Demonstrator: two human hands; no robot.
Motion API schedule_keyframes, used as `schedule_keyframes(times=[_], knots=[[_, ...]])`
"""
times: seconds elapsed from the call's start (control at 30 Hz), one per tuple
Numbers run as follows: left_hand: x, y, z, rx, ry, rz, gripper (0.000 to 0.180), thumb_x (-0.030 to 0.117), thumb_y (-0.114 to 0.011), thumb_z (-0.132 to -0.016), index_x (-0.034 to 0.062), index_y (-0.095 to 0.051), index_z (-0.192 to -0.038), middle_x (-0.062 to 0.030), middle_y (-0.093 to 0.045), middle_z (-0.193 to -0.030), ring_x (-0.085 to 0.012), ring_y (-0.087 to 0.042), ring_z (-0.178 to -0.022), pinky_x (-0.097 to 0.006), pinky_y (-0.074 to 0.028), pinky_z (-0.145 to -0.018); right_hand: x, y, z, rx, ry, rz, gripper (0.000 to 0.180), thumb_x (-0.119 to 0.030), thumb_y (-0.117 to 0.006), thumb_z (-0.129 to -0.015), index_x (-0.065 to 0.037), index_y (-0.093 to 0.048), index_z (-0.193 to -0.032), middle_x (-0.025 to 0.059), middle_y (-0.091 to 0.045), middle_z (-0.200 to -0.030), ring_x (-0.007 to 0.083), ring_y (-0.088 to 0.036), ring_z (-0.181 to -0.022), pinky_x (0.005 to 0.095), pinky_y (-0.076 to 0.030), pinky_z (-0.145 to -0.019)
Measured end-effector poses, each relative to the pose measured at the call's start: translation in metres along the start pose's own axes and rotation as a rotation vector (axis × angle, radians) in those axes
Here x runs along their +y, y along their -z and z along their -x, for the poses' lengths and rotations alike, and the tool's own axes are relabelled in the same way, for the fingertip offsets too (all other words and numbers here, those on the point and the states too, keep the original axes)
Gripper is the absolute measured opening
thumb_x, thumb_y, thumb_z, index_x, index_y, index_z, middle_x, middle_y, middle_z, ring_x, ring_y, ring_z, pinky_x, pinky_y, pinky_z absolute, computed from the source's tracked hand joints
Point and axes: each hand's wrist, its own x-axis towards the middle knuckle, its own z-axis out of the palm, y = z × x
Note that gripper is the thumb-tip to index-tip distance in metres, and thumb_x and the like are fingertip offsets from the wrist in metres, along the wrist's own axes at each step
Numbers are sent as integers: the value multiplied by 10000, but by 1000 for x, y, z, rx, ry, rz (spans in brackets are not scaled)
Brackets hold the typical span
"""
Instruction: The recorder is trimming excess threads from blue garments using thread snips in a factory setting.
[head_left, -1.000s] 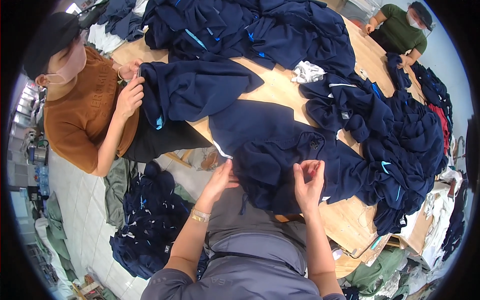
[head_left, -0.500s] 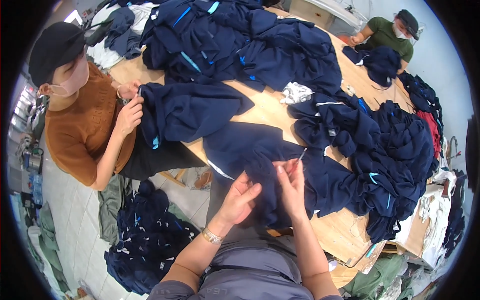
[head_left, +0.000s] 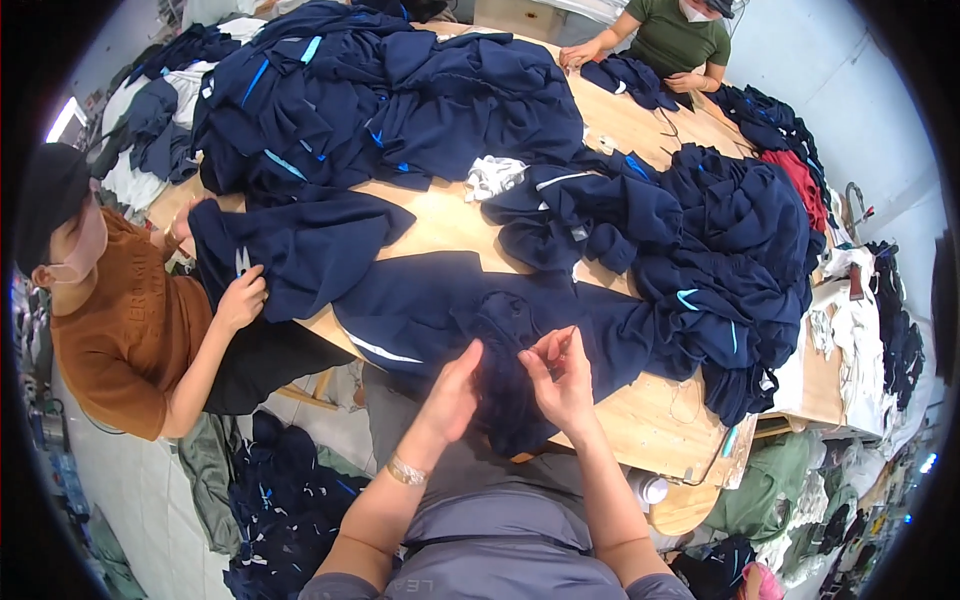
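Note:
A dark navy garment [head_left: 502, 318] lies bunched at the table's near edge, part of it hanging over toward my lap. My left hand [head_left: 452, 398] grips its left side, the fingers partly hidden by the cloth. On the other side my right hand [head_left: 562, 385] has thumb and fingertips pinched together close against the fabric. What sits in that pinch is too small or hidden to name. A white strip [head_left: 385, 348] runs along the garment's edge to the left.
The wooden table [head_left: 455, 218] carries big navy garment heaps [head_left: 400, 110] at the back and more [head_left: 730, 240] on the right. At left a co-worker holds scissors [head_left: 242, 262] and navy cloth. Another co-worker [head_left: 675, 40] handles cloth at the far right. A navy pile [head_left: 290, 500] covers floor at lower left.
The view has turned right, so the scene sits further left. The slim metal tool that stuck out of my right hand no longer shows. My right fingers have come down nearer the cloth.

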Motion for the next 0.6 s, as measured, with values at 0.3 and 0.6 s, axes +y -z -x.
schedule_keyframes(times=[0.3, 0.6], knots=[[43, -29, 0, 28, -40, -158, 242, 242, -562, -906, 158, -520, -684, 77, -502, -631, -18, -453, -551, -228, -471, -581, -12, 11, -28, -86, 102, -93, 263, 34, -565, -846, -80, -329, -831, 51, -519, -777, 96, -497, -677, 198, -418, -610], [10, -8, -5, -250, -183, 387, 337, 303, -323, -985, 66, -501, -1147, -39, -607, -1040, -194, -553, -1048, -490, -377, -1002, -25, -7, -24, -98, -28, -369, 267, -5, -568, -860, -66, -314, -808, 49, -522, -783, 65, -482, -708, 185, -418, -617]])
